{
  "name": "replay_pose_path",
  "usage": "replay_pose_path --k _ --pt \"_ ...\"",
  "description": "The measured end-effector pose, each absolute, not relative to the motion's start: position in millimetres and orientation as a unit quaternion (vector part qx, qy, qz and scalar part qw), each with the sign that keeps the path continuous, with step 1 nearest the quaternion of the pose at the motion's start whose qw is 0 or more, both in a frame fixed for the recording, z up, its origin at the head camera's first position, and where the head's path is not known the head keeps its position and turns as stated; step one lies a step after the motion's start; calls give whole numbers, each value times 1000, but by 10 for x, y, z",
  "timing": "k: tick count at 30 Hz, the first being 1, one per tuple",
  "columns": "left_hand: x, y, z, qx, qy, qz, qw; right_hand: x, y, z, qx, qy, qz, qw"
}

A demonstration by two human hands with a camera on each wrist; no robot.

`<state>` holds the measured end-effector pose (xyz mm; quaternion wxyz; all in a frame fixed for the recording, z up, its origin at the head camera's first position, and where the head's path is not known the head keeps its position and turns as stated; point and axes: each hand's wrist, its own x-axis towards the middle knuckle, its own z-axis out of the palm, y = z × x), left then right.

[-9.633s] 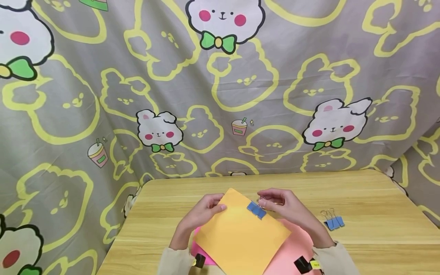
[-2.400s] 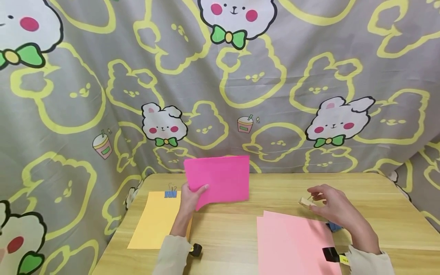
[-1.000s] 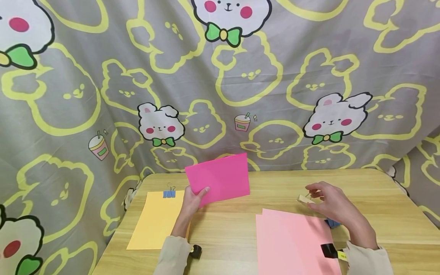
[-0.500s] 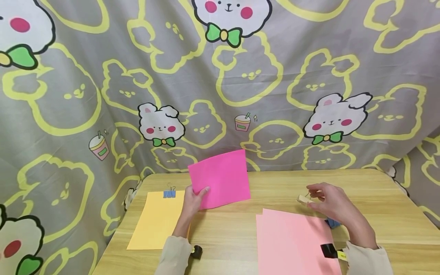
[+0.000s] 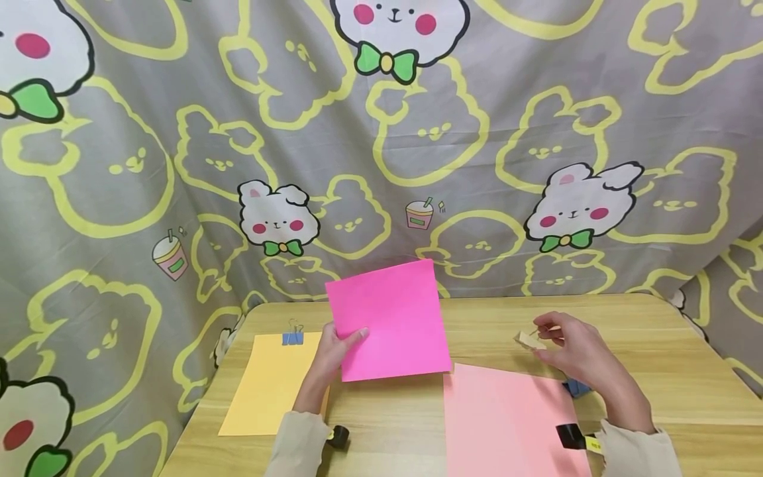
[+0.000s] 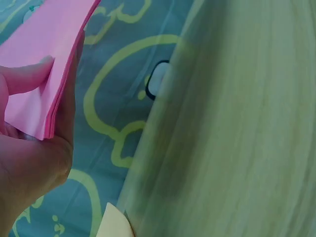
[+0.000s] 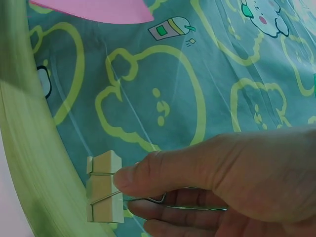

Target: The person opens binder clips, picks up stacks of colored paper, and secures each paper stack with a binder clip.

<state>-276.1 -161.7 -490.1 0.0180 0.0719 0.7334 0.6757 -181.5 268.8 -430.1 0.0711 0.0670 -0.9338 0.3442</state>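
My left hand (image 5: 332,350) grips a stack of bright pink paper (image 5: 390,324) by its lower left edge, thumb across the front. The stack is tilted up above the table, and several sheet edges show in the left wrist view, where the pink paper (image 6: 49,59) sits between thumb and fingers. On the right, my right hand (image 5: 575,344) pinches a cream binder clip (image 5: 529,340) by its wire handles. In the right wrist view the thumb presses beside the body of the binder clip (image 7: 104,187). The clip is apart from the pink stack.
Yellow paper (image 5: 265,391) with a blue binder clip (image 5: 293,338) on its top edge lies at the left of the wooden table (image 5: 387,424). Light pink paper (image 5: 507,417) lies at the right, with another blue binder clip (image 5: 577,387) at its edge. A patterned curtain (image 5: 357,152) hangs behind.
Over the last second the pink stack has tipped to face the camera more, its lower edge coming down. Earlier, both hands were at the yellow paper with a blue clip; it now lies left.
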Motion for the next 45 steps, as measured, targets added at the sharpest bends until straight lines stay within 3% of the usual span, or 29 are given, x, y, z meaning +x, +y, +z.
replay_pose_path --k 15,26,45 --pt "-2735 -1620 -4841 75 715 694 42 -1826 2671 -4370 38 -924 366 107" --pt "-2715 -1616 -4831 102 699 704 69 -1854 2603 -4417 66 -897 431 71" --pt "-2697 -1556 -4809 104 699 702 84 -1913 2552 -4399 37 -875 473 98"
